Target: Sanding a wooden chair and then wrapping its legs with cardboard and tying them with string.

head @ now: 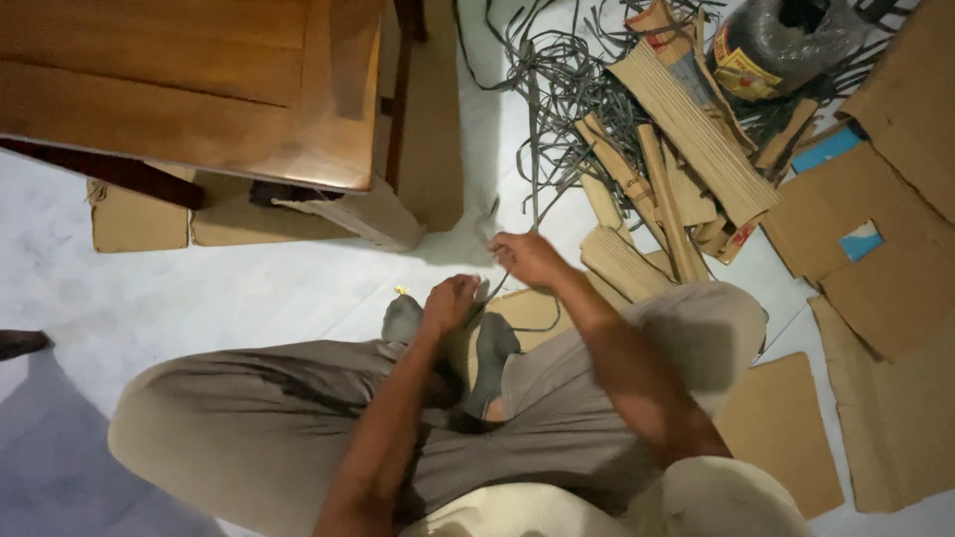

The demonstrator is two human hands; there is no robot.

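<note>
A person sits on the white floor (249, 288) with legs crossed, in tan trousers and grey socks (492, 360). Only arms, legs and feet show; the rest is cut off at the bottom of the frame.

The left hand (450, 302) sits in the middle of the frame, just above the feet. It is curled into a fist. It seems to pinch a thin grey strap (517, 214), but the fingers hide that spot, so I cannot be sure.

The right hand (527, 259) is a bit higher and to the right. It is blurry. Its fingers are closed on the same grey strap, which runs up from the hand toward a big tangle of grey straps (552, 85) at the top middle.

Under the hands lies a flat piece of cardboard (532, 310) — the feet and arms cover part of it.

To the right of the hands is a heap of folded cardboard strips (676, 149). In the upper right corner sits a dark roll wrapped in plastic (786, 40), cut off by the edge. More flat cardboard sheets (875, 259) fill the right side.

In the upper left is a brown wooden table (199, 80) — only part of it shows. Something dark (20, 343) pokes in at the left edge, too small to tell what it is.
</note>
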